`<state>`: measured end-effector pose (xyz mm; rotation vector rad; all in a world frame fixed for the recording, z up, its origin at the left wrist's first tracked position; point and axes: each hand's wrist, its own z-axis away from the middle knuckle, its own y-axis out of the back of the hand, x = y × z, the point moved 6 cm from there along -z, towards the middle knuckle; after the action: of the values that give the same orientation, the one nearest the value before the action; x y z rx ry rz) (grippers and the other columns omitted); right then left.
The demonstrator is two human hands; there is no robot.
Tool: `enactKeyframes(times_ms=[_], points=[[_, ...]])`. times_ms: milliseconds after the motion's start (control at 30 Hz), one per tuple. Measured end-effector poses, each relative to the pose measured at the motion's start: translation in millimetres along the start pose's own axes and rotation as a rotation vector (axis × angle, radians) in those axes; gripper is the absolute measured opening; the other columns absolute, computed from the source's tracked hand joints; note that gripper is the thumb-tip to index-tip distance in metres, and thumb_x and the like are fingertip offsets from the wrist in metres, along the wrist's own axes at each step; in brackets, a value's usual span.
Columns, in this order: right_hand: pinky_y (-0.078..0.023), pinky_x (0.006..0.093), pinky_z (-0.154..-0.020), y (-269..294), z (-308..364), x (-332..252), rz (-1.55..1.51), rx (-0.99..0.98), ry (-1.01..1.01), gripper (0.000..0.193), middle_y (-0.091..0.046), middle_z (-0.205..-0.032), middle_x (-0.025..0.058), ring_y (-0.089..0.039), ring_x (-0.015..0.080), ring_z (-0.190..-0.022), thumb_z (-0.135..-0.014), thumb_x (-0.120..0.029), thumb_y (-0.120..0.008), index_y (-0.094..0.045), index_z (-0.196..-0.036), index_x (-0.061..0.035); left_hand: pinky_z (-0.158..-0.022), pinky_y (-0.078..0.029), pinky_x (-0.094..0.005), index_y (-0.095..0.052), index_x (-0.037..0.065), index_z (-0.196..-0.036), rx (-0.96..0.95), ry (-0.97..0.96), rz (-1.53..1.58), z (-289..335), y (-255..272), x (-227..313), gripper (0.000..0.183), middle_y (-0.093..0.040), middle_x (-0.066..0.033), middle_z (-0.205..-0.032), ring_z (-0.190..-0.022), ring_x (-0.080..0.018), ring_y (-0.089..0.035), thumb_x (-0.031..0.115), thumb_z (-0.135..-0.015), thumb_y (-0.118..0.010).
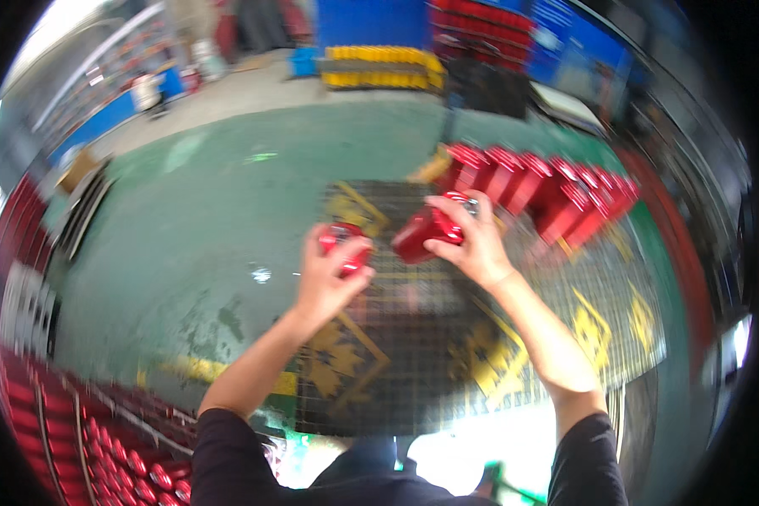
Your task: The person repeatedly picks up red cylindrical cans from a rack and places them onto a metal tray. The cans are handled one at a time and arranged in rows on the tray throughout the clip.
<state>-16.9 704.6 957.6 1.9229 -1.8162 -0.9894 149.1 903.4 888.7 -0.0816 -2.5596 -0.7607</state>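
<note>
My left hand (319, 282) is wrapped round a shiny red cylinder (352, 263), whose end points up toward me. To its right, my right hand (481, 249) grips another shiny red cylinder (415, 239) near its top end. That one is tilted, its body slanting down to the left. Both are held over a dark, grid-lined table mat (413, 337) with yellow leaf patterns. Beyond my right hand, several similar red cylinders (527, 181) stand close together on the far right part of the table. Motion blur hides the fittings on the cylinder ends.
At the lower left, a rack (101, 430) holds many red cylinders. Green floor (177, 219) lies left of the table. Yellow stacked pieces (379, 67) and a blue bin (304, 61) are at the back. A dark red rail (679, 253) runs along the right.
</note>
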Motion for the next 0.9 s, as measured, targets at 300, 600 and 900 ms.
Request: enactKeyframes(times_ms=[300,600,900], points=[[-0.049,0.0462,-0.104,230.6,375.7,-145.1,0.0,0.219,-0.576,0.072,-0.053,-0.136,0.0166,-0.055,0.0365,-0.122,-0.074,-0.03,-0.09,-0.061,-0.139,-0.016,-0.105,-0.048,-0.0407,-0.066,0.011,-0.124,-0.341,-0.497,0.546,90.8,-23.0,242.7,0.056,-0.047,-0.018,-0.141,-0.124,-0.0324,-0.055,0.008,-0.072,-0.085],[-0.05,0.0379,-0.101,284.8,793.3,-423.5,-0.047,1.344,-1.441,0.074,-0.061,-0.132,0.0127,-0.059,0.0254,-0.12,-0.075,-0.023,-0.085,-0.056,-0.141,-0.0055,-0.103,-0.05,-0.0384,-0.054,0.004,-0.136,-1.737,0.278,1.28,355.1,-165.3,472.1,0.05,-0.061,-0.0098,-0.128,-0.119,-0.0236,-0.06,0.008,-0.089,-0.07],[-0.06,0.046,-0.09,79.2,822.6,-611.9,-0.387,2.416,-0.72,0.063,-0.065,-0.118,0.0273,-0.068,0.0383,-0.104,-0.092,-0.043,-0.067,-0.051,-0.14,-0.0048,-0.105,-0.051,-0.0435,-0.052,0.001,-0.136,-2.611,0.957,0.763,516.7,-278.2,356.2,0.056,-0.057,-0.0171,-0.134,-0.121,-0.0327,-0.058,0.038,-0.094,-0.063]])
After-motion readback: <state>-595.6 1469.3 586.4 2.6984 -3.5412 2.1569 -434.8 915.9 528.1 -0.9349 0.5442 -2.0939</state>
